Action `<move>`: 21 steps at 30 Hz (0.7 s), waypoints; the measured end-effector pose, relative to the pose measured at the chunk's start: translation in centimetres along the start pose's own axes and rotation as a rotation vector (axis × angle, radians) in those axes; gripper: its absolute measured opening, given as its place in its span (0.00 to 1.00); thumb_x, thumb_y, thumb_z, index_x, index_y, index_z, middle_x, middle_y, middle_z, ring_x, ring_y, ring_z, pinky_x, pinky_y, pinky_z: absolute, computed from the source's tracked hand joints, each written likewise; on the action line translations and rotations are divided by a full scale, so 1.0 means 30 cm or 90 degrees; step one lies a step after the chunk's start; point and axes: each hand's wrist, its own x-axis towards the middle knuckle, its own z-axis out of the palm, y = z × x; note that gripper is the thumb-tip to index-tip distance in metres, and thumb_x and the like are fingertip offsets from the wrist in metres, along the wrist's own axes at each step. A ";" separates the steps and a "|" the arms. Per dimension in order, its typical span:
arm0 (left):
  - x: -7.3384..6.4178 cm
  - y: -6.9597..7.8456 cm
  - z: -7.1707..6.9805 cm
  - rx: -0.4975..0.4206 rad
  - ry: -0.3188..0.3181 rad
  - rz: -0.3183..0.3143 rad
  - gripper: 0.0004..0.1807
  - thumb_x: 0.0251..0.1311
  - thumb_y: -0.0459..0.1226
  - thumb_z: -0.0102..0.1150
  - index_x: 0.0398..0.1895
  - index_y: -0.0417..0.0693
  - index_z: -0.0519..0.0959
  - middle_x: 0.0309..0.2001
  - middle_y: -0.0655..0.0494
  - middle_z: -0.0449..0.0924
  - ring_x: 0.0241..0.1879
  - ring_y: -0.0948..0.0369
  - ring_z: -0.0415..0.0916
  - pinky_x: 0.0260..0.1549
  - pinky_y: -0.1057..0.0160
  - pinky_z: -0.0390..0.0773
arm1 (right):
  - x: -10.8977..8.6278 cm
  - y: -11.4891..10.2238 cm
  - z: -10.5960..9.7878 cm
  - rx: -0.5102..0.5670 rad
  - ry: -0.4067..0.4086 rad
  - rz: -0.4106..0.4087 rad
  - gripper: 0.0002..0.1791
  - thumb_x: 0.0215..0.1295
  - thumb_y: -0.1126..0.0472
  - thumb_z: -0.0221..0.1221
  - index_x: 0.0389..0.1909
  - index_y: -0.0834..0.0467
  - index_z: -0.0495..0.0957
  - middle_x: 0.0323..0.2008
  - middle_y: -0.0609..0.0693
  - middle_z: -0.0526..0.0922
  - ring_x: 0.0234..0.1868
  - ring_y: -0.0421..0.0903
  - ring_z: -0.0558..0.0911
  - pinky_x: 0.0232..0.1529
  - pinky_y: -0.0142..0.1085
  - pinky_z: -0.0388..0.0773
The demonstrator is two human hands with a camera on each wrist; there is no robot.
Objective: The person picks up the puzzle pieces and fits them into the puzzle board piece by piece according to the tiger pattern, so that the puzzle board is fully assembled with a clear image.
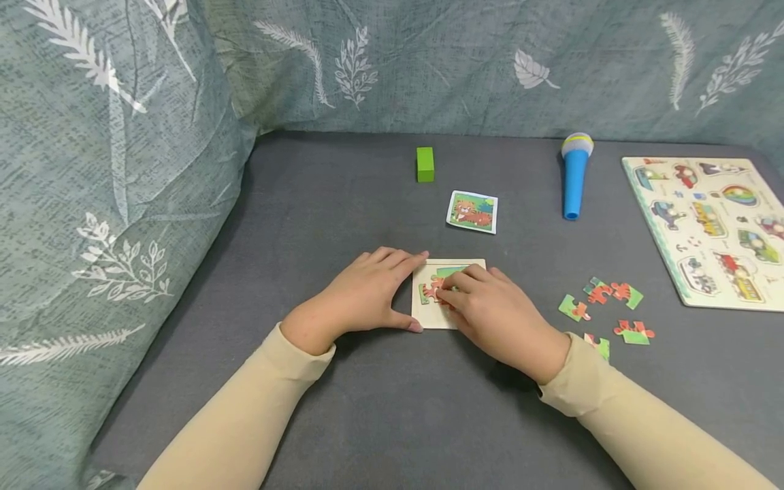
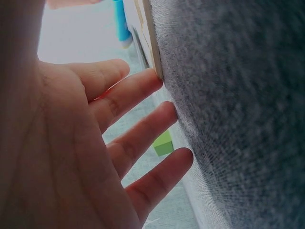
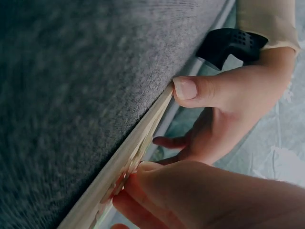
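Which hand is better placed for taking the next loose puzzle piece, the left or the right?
Probably the right hand, once free of the board: the loose pieces lie on its side, near its sleeve. The left hand is at the board's left edge and would need to reach across.

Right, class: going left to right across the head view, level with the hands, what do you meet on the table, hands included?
Left hand → puzzle tray → right hand → loose pieces → picture board.
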 end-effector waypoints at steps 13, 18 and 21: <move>-0.004 0.004 -0.007 -0.007 -0.004 0.005 0.57 0.54 0.61 0.76 0.82 0.51 0.61 0.73 0.54 0.69 0.72 0.52 0.64 0.70 0.47 0.64 | 0.002 -0.008 -0.004 0.052 0.002 0.051 0.21 0.61 0.65 0.75 0.56 0.61 0.86 0.51 0.54 0.86 0.49 0.52 0.84 0.49 0.44 0.84; -0.005 0.008 -0.010 0.007 -0.010 0.019 0.47 0.56 0.59 0.76 0.78 0.60 0.69 0.72 0.50 0.70 0.71 0.50 0.65 0.70 0.46 0.64 | 0.003 -0.003 -0.008 0.071 0.044 0.078 0.16 0.61 0.70 0.72 0.50 0.61 0.88 0.45 0.52 0.88 0.45 0.50 0.85 0.44 0.45 0.85; -0.007 0.010 -0.010 0.028 -0.012 0.036 0.41 0.58 0.59 0.74 0.76 0.67 0.72 0.73 0.47 0.69 0.71 0.47 0.66 0.69 0.44 0.65 | 0.001 -0.001 -0.013 0.071 0.035 0.087 0.15 0.61 0.72 0.70 0.50 0.62 0.88 0.45 0.53 0.88 0.46 0.50 0.85 0.43 0.45 0.85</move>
